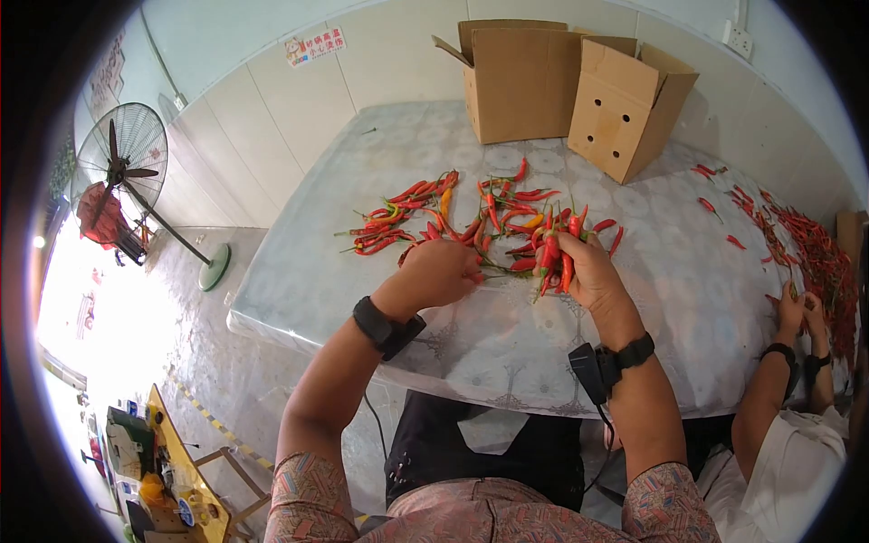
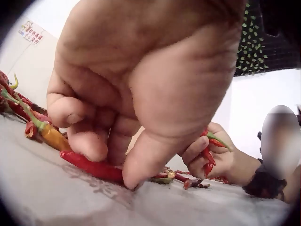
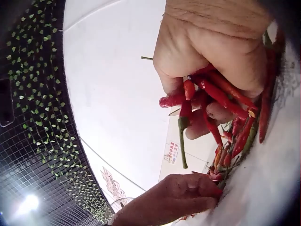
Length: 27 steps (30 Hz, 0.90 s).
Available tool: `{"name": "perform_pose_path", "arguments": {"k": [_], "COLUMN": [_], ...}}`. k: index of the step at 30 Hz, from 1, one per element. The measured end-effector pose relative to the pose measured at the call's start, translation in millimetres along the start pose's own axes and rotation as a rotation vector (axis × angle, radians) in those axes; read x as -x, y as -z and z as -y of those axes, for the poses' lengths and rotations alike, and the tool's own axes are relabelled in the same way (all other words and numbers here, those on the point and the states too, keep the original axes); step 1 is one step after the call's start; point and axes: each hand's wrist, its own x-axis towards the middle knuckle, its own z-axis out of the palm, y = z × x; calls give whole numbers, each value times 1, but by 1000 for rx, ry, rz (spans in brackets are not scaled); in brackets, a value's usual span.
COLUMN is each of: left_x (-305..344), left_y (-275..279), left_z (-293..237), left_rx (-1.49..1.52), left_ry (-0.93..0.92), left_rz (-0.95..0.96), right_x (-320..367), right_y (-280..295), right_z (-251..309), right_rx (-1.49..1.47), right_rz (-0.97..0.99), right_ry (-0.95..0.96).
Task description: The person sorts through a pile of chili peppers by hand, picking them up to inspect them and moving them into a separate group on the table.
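Chillies (image 1: 492, 214), mostly red, lie in a loose scatter on the table (image 1: 308, 244) in front of you, a few of them orange or yellow.

Your left hand (image 1: 441, 271) is at the near edge of the scatter, narrow, fingers bent in toward the thumb. The left wrist view shows it pinching a red chilli (image 2: 101, 170) low against the patterned cover; an orange chilli (image 2: 56, 137) lies just beside your fingers.

Your right hand (image 1: 597, 271) is closed round a bunch (image 1: 549, 258) of red chillies, held near the left hand. Tips and stems stick out of the grip at several angles; one green stem (image 3: 183, 141) points down in the right wrist view.

Beyond the scatter, against the wall: a wide box (image 1: 525, 86), and beside it a tilted box (image 1: 615, 113) with round holes.

To your right, another person's hands (image 1: 801, 312) work at a larger heap (image 1: 828, 262). A fan (image 1: 118, 172) stands on the floor, well off to your left.
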Motion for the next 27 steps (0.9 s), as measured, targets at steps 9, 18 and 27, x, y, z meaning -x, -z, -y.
{"name": "perform_pose_path", "arguments": {"k": [9,18,27], "left_x": [-19,-59,-65], "left_y": [0,5,-8], "left_z": [5,-43,-52], "left_rx": [-2,244,528], "left_ry": [87,-64,-213], "left_rz": [-137,-339,-348], "right_x": [3,2,-3], "right_y": [-6,-3,1], "right_z": [4,10,5], "right_rx": [-6,-3,-23], "right_rz": [3,-96,-173], "right_ry": [-17,13,78]}}
